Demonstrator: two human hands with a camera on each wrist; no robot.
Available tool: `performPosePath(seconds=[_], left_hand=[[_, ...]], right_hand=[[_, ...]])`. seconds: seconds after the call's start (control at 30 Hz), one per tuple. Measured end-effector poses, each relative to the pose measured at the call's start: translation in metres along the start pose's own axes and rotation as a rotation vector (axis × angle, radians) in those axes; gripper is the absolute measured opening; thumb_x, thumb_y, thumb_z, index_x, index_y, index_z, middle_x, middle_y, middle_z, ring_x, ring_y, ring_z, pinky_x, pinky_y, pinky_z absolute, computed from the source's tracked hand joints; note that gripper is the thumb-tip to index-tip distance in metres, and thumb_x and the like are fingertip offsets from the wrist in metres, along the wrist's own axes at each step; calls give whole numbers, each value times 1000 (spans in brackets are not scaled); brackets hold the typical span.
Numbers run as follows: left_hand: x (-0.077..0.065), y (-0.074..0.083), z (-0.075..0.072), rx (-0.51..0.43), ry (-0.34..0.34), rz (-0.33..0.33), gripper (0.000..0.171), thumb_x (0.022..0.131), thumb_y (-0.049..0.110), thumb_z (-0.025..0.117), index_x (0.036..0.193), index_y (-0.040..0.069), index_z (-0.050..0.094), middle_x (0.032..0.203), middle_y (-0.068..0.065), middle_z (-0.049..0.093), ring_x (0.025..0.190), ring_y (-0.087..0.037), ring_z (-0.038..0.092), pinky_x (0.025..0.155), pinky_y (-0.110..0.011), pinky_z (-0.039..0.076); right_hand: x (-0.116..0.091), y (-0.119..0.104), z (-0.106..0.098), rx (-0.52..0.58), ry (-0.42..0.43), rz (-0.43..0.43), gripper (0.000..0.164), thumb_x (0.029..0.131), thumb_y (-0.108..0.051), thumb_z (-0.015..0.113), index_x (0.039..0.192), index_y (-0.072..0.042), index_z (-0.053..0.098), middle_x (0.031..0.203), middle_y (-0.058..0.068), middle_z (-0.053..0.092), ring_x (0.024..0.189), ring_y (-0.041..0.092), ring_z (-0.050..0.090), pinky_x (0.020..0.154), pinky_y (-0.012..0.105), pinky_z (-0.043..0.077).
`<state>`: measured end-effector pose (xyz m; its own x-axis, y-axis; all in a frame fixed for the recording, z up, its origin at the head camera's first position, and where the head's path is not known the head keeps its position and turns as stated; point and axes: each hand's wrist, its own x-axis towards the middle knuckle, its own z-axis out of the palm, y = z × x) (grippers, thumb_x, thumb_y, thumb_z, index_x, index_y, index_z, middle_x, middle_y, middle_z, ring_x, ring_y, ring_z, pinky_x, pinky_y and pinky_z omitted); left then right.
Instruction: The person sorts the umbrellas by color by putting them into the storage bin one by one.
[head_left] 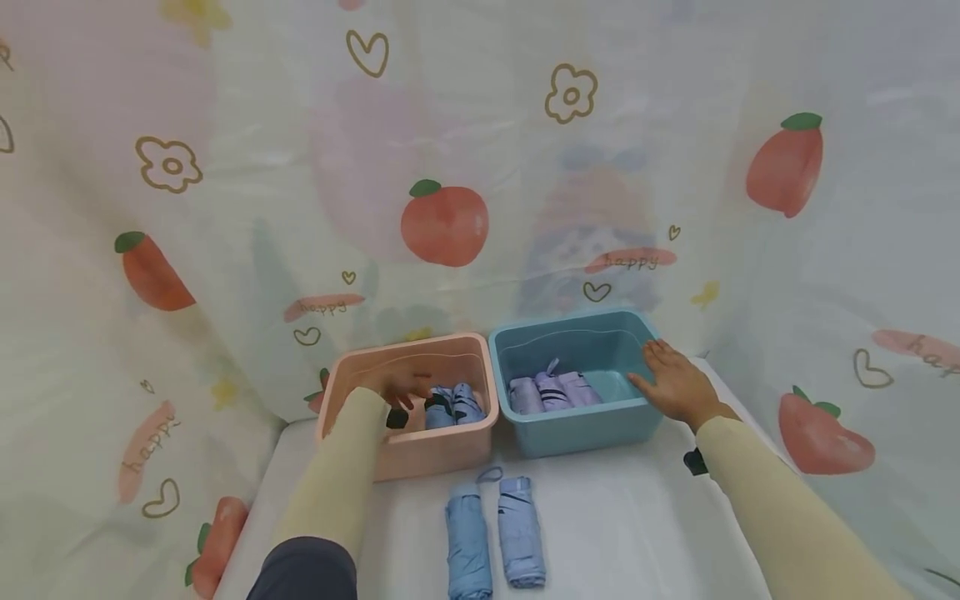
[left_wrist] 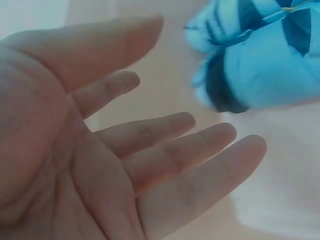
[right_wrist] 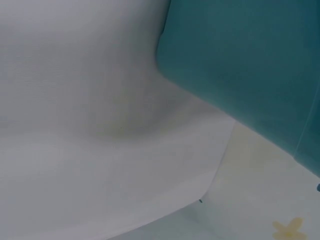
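Note:
My left hand (head_left: 399, 385) is inside the pink bin (head_left: 442, 450), fingers spread and holding nothing. Two folded blue umbrellas (head_left: 453, 406) lie in that bin just right of the fingertips; in the left wrist view the umbrellas (left_wrist: 265, 75) sit apart from the hand (left_wrist: 115, 150). My right hand (head_left: 678, 387) rests on the right rim of the teal bin (head_left: 592, 431) with its fingers extended. Three folded lilac umbrellas (head_left: 553, 393) lie side by side at the left in the teal bin. The right wrist view shows the teal bin's side (right_wrist: 240, 65), but no hand.
On the white table (head_left: 615, 517), in front of the bins, lie a folded blue umbrella (head_left: 468, 542) and a folded periwinkle umbrella (head_left: 521, 533). The bins stand side by side against a fruit-patterned curtain (head_left: 510, 167), which also encloses the left and right sides.

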<state>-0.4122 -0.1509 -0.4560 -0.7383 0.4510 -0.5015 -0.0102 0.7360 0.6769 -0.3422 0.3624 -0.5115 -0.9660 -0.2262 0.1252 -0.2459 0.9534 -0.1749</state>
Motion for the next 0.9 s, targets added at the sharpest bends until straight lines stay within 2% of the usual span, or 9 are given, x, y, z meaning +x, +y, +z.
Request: performPosePath(seconds=[0.03,0.1,0.27,0.4,0.5,0.57,0.63,0.73,0.9], left_hand=[[-1,4,0,7,11,2,62,98,26,57,152,8,32,141,-20,48,100,-38,61,73,-39,55],[7,-2,-2,-8,32,-25,58,99,20,55,152,10,34,139,-20,50,101,-38,59,72,-43,55],[-9,-8,2,-25,122,84,53,98,14,54,149,16,41,139,-16,49,101,-32,56,73,-43,54],[-23,-16,10,107,293,235,41,95,11,60,136,16,57,130,-8,58,77,-25,59,65,-37,52],[-35,-22,21,160,425,353,34,92,12,67,126,11,65,128,-9,62,78,-20,65,70,-36,54],[-45,-27,29,144,482,405,32,91,11,68,123,8,66,127,-13,62,88,-21,67,78,-38,54],[-55,-30,38,110,511,418,37,92,13,68,128,6,63,127,-14,62,102,-25,65,87,-42,52],[-71,-33,51,38,529,404,39,94,16,66,131,5,61,126,-13,62,110,-28,62,93,-47,48],[-96,-36,70,-38,584,415,37,94,11,66,129,3,62,121,-14,64,109,-31,62,94,-50,47]], right_hand=[[-1,1,-1,4,-2,-3,87,99,-59,35,147,13,25,154,30,21,143,43,13,113,54,13],[-2,4,-1,9,-6,-5,88,99,-59,35,147,14,25,153,31,21,143,44,13,113,54,13],[-6,6,-3,21,-8,-12,87,100,-58,35,146,15,24,152,32,21,143,45,12,113,55,13],[-5,6,-3,17,-10,-25,87,100,-57,35,145,17,24,152,34,20,142,46,12,112,56,12],[-4,5,-4,7,-16,-33,87,100,-57,34,145,17,24,152,34,19,142,47,12,112,57,12],[-3,4,-5,7,-21,-38,88,100,-58,34,145,17,24,152,34,19,142,47,11,112,58,11],[-2,3,-5,6,-25,-38,88,100,-58,34,145,17,24,152,34,18,142,47,11,112,58,11],[-1,1,-6,7,-33,-35,88,100,-58,34,146,17,23,153,34,18,142,47,10,112,58,11],[2,-1,-8,15,-50,-38,89,100,-58,34,146,16,21,153,34,17,142,47,10,112,58,11]])
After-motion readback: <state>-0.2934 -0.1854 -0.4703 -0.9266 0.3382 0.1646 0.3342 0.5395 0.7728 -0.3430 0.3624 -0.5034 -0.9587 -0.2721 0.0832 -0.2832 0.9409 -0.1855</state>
